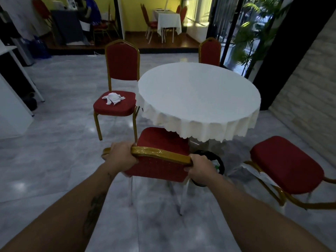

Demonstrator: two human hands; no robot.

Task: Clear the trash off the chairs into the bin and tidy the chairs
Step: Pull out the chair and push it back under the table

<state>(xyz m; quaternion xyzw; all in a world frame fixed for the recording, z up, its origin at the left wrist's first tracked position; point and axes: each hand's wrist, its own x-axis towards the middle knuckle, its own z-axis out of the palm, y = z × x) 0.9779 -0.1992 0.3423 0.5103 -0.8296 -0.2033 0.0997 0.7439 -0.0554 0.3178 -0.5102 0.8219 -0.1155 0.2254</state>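
Left hand (pixel 121 157) and right hand (pixel 201 170) each grip the glossy gold top rail of the near chair (pixel 160 139), whose padded red seat sits partly under the round, white-clothed table (pixel 200 91). Crumpled white tissue (pixel 112 99) lies on the left chair (pixel 122 62), well apart from both hands. A round black bin (pixel 221 163) stands just beside the right hand.

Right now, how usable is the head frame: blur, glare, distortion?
Head view: dim foreground against a bright back room; soft glare patches on the floor; fisheye stretch and smear on the right chair; left hand and right hand gripping the near chair, and the tissue on the left chair, are readable.
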